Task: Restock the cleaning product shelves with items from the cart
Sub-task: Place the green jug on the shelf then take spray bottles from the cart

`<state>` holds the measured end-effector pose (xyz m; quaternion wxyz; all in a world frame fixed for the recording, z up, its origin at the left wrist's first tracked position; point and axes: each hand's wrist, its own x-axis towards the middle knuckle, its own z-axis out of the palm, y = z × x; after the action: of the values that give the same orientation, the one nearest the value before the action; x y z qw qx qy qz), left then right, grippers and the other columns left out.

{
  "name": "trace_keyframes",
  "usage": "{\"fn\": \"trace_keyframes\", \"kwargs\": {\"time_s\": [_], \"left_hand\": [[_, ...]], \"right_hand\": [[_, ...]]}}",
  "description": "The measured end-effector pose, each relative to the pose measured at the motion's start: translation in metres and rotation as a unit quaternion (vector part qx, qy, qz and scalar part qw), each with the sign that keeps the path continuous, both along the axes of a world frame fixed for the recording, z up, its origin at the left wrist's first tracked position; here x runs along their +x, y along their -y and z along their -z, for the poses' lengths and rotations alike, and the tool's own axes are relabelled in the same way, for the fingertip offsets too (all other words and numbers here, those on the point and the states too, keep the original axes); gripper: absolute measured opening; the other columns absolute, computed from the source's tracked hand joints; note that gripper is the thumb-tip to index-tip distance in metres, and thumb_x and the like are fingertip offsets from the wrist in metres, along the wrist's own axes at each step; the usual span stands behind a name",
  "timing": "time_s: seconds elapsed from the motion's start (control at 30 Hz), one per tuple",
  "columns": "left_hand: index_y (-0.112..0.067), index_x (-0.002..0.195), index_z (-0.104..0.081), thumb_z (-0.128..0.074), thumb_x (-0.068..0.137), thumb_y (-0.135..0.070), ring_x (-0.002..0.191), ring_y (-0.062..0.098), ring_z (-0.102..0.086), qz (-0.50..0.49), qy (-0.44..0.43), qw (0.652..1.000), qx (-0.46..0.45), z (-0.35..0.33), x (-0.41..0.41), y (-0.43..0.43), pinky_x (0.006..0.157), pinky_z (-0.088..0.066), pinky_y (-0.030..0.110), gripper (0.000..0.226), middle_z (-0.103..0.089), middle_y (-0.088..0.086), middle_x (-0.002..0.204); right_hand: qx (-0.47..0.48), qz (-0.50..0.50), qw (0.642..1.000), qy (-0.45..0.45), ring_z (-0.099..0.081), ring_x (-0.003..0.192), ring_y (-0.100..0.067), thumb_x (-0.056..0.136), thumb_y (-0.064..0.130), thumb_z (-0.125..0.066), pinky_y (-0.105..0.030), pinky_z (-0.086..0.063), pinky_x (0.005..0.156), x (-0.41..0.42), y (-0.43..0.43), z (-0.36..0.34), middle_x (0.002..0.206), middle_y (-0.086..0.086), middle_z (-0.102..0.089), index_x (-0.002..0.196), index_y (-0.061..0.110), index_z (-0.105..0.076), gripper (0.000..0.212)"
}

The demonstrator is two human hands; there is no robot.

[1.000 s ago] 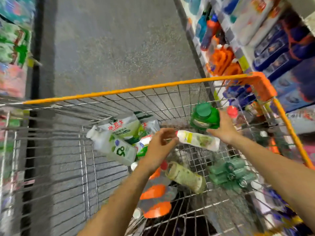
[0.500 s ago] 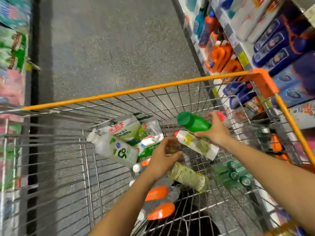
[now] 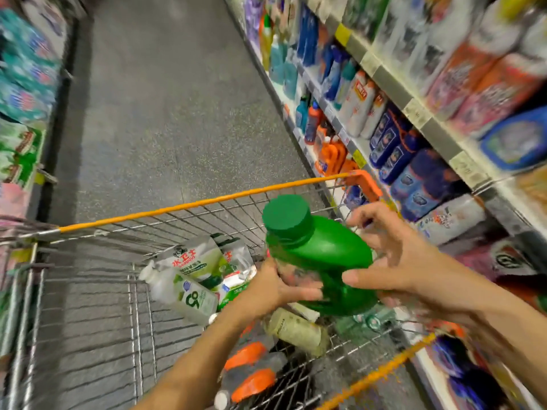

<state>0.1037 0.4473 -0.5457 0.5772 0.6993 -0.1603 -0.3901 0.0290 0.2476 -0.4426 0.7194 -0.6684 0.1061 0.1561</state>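
Green bottle [image 3: 322,255] held over a wire cart [image 3: 177,211] beside stocked cleaning shelves [image 3: 381,75].
The bottle has a wide green screw cap and tilts cap-up to the left, gripped by the left hand [image 3: 278,288] from below and the right hand [image 3: 396,261] around its body. In the cart lie a white pump bottle [image 3: 189,294], a white-and-green pouch [image 3: 195,261], a pale olive bottle [image 3: 296,329] and orange-topped containers [image 3: 254,383].
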Motion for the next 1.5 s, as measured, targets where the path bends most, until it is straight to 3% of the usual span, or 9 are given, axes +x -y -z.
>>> {"fn": "trace_keyframes", "kwargs": {"time_s": [0.07, 0.17, 0.33, 0.43, 0.6, 0.83, 1.03, 1.3, 1.5], "left_hand": [[0.01, 0.086, -0.058, -0.076, 0.063, 0.019, 0.067, -0.007, -0.065, -0.018, -0.004, 0.997, -0.074, -0.03, -0.017, 0.011, 0.063, -0.049, 0.01, 0.03, -0.07, 0.014, 0.09], [0.004, 0.109, -0.057, -0.091, 0.044, -0.002, 0.085, 0.013, -0.071, -0.061, -0.023, 0.986, -0.155, -0.05, -0.042, 0.028, 0.072, -0.056, 0.024, 0.073, -0.076, 0.004, 0.094], [-0.005, 0.116, -0.055, -0.087, 0.045, -0.001, 0.086, 0.021, -0.072, -0.106, 0.014, 0.974, -0.197, -0.087, -0.082, 0.056, 0.071, -0.056, 0.026, 0.078, -0.074, 0.007, 0.099], [-0.006, 0.117, -0.056, -0.081, 0.054, 0.008, 0.098, 0.025, -0.07, -0.09, 0.046, 0.97, -0.222, -0.117, -0.104, 0.075, 0.078, -0.056, 0.032, 0.069, -0.072, 0.008, 0.108], [0.002, 0.117, -0.056, -0.084, 0.05, -0.01, 0.095, 0.021, -0.071, -0.011, 0.065, 0.963, -0.26, -0.166, -0.149, 0.12, 0.076, -0.055, 0.027, 0.074, -0.073, 0.009, 0.104], [-0.009, 0.115, -0.059, -0.083, 0.05, -0.012, 0.095, 0.017, -0.07, 0.119, 0.091, 0.942, -0.3, -0.223, -0.199, 0.198, 0.077, -0.055, 0.024, 0.069, -0.074, 0.002, 0.104], [-0.003, 0.11, -0.062, -0.085, 0.051, -0.011, 0.084, 0.013, -0.071, 0.203, 0.102, 0.926, -0.301, -0.261, -0.213, 0.273, 0.071, -0.054, 0.022, 0.064, -0.076, 0.003, 0.093], [-0.024, 0.097, -0.075, -0.084, 0.053, -0.033, 0.09, 0.018, -0.072, 0.302, 0.138, 0.896, -0.296, -0.321, -0.196, 0.379, 0.074, -0.056, 0.027, 0.045, -0.075, 0.004, 0.097], [-0.017, 0.097, -0.072, -0.082, 0.058, -0.037, 0.091, 0.021, -0.072, 0.289, 0.149, 0.892, -0.315, -0.349, -0.185, 0.443, 0.081, -0.058, 0.035, 0.045, -0.076, 0.004, 0.094]], "right_hand": [[0.015, -0.003, 1.0, 0.025, -0.045, 0.033, -0.017, 0.066, 0.004, -0.076, -0.02, -0.04, 0.034, -0.014, 0.01, -0.029, 0.092, -0.01, -0.068, 0.108, 0.025, -0.044, 0.057], [-0.057, -0.03, 0.995, 0.079, -0.06, 0.047, -0.031, 0.074, 0.012, -0.08, -0.037, -0.053, 0.044, -0.041, 0.023, -0.062, 0.113, -0.012, -0.066, 0.123, 0.029, -0.044, 0.063], [-0.404, 0.077, 0.89, 0.197, -0.058, 0.074, 0.006, 0.067, 0.069, -0.069, -0.009, -0.04, 0.063, -0.098, 0.045, -0.077, 0.109, 0.025, -0.057, 0.126, 0.047, -0.043, 0.068], [-0.275, 0.111, 0.928, 0.226, -0.056, 0.115, 0.001, 0.073, 0.057, -0.07, -0.02, -0.046, 0.093, -0.133, 0.049, -0.078, 0.126, 0.021, -0.058, 0.131, 0.041, -0.044, 0.065], [-0.168, 0.228, 0.918, 0.278, -0.062, 0.109, -0.002, 0.08, 0.024, -0.069, -0.016, -0.05, 0.086, -0.195, 0.052, -0.109, 0.114, 0.022, -0.064, 0.127, 0.031, -0.046, 0.053], [-0.229, 0.362, 0.849, 0.31, -0.063, 0.093, 0.006, 0.071, 0.015, -0.081, -0.008, -0.047, 0.076, -0.269, 0.094, -0.157, 0.102, 0.024, -0.066, 0.123, 0.025, -0.044, 0.065], [-0.281, 0.432, 0.791, 0.33, -0.062, 0.107, -0.001, 0.071, 0.018, -0.076, -0.013, -0.047, 0.084, -0.297, 0.144, -0.193, 0.113, 0.02, -0.064, 0.13, 0.028, -0.043, 0.068], [-0.326, 0.528, 0.696, 0.361, -0.062, 0.108, -0.003, 0.068, 0.027, -0.078, -0.023, -0.052, 0.087, -0.293, 0.218, -0.242, 0.115, 0.017, -0.064, 0.127, 0.032, -0.049, 0.065], [-0.315, 0.571, 0.659, 0.374, -0.065, 0.108, -0.013, 0.066, 0.026, -0.081, -0.039, -0.053, 0.092, -0.28, 0.266, -0.265, 0.118, 0.002, -0.066, 0.126, 0.028, -0.05, 0.068]]}}
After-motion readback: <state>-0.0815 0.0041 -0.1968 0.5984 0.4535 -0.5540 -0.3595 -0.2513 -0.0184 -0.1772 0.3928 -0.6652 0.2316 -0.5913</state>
